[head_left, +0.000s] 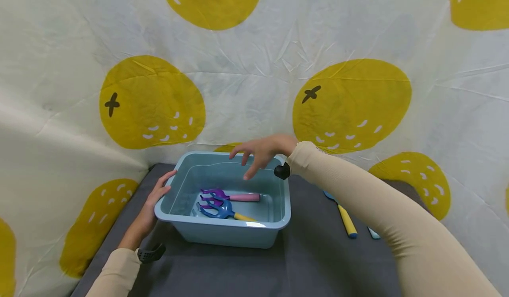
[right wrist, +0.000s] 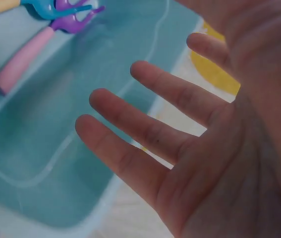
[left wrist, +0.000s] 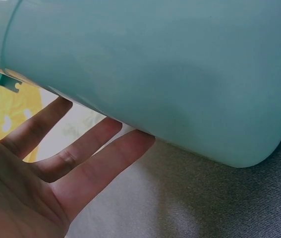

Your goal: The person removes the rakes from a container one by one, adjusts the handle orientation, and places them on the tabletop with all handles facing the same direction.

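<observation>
A light-blue plastic basin [head_left: 226,236] stands on the dark cloth. Inside it lie a purple pronged hand rake with a pink handle [head_left: 244,197] and a blue one with a yellow handle [head_left: 225,209], their prongs overlapping. My left hand [head_left: 153,199] is at the basin's left side. In the left wrist view its extended fingers [left wrist: 105,163] touch the outer wall. Above the basin's back right part hovers my right hand [head_left: 260,152], fingers spread and holding nothing. The right wrist view has the pink handle [right wrist: 24,62] lying below its fingertips.
Right of the basin, a tool with a yellow handle [head_left: 347,221] and a blue end lies on the dark cloth [head_left: 318,261]. A small pale-blue piece [head_left: 374,233] shows beside it, partly hidden by my right sleeve. Behind hangs a white curtain [head_left: 246,98] with yellow fruit shapes.
</observation>
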`<state>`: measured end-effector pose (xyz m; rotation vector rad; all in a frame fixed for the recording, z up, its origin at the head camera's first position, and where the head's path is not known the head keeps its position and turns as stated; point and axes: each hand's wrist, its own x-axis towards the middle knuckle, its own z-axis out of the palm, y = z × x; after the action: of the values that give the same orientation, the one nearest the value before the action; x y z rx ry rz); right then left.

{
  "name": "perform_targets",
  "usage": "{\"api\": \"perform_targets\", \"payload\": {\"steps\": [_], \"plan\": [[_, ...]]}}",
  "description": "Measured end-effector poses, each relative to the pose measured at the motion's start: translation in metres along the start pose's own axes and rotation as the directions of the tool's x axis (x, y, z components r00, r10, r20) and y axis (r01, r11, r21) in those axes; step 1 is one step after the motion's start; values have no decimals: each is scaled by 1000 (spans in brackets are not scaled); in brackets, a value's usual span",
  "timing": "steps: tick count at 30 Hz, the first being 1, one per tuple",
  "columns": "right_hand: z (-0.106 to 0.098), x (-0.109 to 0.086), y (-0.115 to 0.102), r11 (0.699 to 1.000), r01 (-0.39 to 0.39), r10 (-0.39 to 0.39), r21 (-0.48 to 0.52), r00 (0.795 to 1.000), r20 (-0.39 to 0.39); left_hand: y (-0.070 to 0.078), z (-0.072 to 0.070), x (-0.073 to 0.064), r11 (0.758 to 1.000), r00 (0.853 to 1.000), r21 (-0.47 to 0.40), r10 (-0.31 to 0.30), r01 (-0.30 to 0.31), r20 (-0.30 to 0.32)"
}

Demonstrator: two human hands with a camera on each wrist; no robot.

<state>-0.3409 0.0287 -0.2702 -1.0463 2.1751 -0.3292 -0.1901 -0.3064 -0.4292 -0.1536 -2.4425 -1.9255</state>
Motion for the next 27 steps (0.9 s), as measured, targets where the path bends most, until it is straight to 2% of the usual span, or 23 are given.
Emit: {"api": "perform_targets", "payload": {"steps": [3, 7, 10, 14, 18, 22, 27], "plan": [[11, 14, 0, 999, -29, 29, 36, 999, 22, -1, 0, -1, 1000, 1000, -2, 1, -1, -4], [34, 33, 4, 993, -71, 63, 93, 994, 91, -1, 3, -1, 1000, 1000, -8, 2, -2, -3], [53, 47, 10, 987, -110, 90, 120, 983, 161, 0, 6, 0, 1000, 1000, -9, -2, 2, -4], [73, 63, 16, 982, -166, 141, 94, 963, 230, 0, 9, 1, 1000, 1000, -8, 2, -2, -4], [86, 71, 20, 975, -216, 195, 53, 943, 269, -1, 12, 1, 1000, 1000, -4, 12, -12, -1], [95, 73, 23, 960, -272, 241, 61, 921, 305, 0, 14, 0, 1000, 1000, -3, 9, -9, 2], [102, 78, 23, 956, -291, 261, 33, 898, 353, 1, 14, 0, 1000, 1000, -8, 11, -11, -2]]}}
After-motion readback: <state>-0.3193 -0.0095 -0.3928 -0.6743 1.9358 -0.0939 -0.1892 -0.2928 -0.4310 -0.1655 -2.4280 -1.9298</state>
